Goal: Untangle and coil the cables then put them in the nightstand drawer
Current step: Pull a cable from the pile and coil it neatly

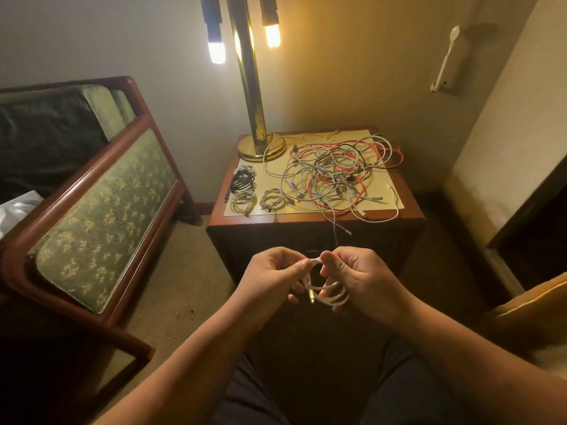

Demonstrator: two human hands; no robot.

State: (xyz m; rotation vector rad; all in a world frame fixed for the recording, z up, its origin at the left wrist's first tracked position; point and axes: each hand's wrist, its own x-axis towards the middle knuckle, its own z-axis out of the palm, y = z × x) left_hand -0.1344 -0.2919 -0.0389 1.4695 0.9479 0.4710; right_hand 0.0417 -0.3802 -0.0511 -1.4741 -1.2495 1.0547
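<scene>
Gripping white cable coil [325, 299], fingers [302, 266] of left hand [270, 276], right hand [362, 279]; nightstand [276, 220] bears tangled cables [334, 173], coils [244, 200], lamp [254, 102].

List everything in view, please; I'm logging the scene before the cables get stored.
Tangled cables: one heap; white, grey, red, black; nightstand top, right side.
Coiled cables: four; three pale, one black; nightstand top, left side.
White cable: one; white; part-coiled between both hands.
Nightstand: one; brown wood; centre.
Mat: one; cream; under cables.
Lamp: one; brass, two bulbs lit; nightstand's back left.
Sofa: one; green, reddish wood frame; left.
Left hand: one; pinches the white cable.
Right hand: one; holds its loops.
</scene>
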